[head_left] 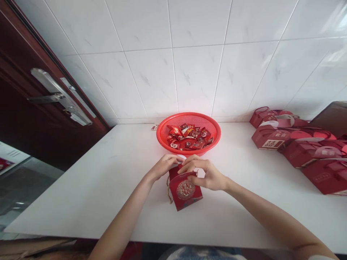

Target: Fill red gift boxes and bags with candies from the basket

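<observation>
A small red gift box [189, 200] with a round gold emblem stands slightly turned on the white table, close in front of the basket. A twisted cord hangs at its left side. My right hand [206, 175] is closed on the box's upper edge, thumb on the front panel and fingers over the top. My left hand [163, 167] pinches the flap at the back left of the top. The fingertips of both hands nearly meet there, and the inside of the box is hidden. Just behind, a red plastic basket [216, 139] holds several red-wrapped sweets [191, 136].
Several assembled red gift boxes [272, 137] with handles crowd the right side of the white table [108, 187]. A dark brown object [332, 117] stands behind them. White wall tiles [197, 76] rise behind the table. A dark red door [24, 101] with a metal handle is at left.
</observation>
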`<state>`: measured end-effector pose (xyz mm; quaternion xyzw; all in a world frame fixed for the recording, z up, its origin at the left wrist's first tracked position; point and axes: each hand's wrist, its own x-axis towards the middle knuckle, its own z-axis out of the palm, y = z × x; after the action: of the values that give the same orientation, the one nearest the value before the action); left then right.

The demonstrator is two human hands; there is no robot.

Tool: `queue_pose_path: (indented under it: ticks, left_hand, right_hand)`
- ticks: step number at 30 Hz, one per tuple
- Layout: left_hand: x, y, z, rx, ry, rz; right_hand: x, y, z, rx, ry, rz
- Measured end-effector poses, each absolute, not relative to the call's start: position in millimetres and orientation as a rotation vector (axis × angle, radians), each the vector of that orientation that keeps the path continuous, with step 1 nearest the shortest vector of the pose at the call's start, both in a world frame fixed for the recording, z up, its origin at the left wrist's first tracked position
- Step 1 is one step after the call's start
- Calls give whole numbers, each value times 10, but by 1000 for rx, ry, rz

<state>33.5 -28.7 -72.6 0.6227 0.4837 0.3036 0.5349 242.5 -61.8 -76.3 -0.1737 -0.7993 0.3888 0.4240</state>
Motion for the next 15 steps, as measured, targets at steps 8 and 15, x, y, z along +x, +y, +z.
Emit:
queue_pose_path:
  ticks: [8, 15]
  left_hand:
    - [374, -473, -535, 1769, 1020, 629]
    - [384, -477, -540, 1832, 1061, 678]
  right_hand:
    - [2400, -802, -627, -277, -2533, 233]
    - [2390, -885, -637, -415, -2507, -153]
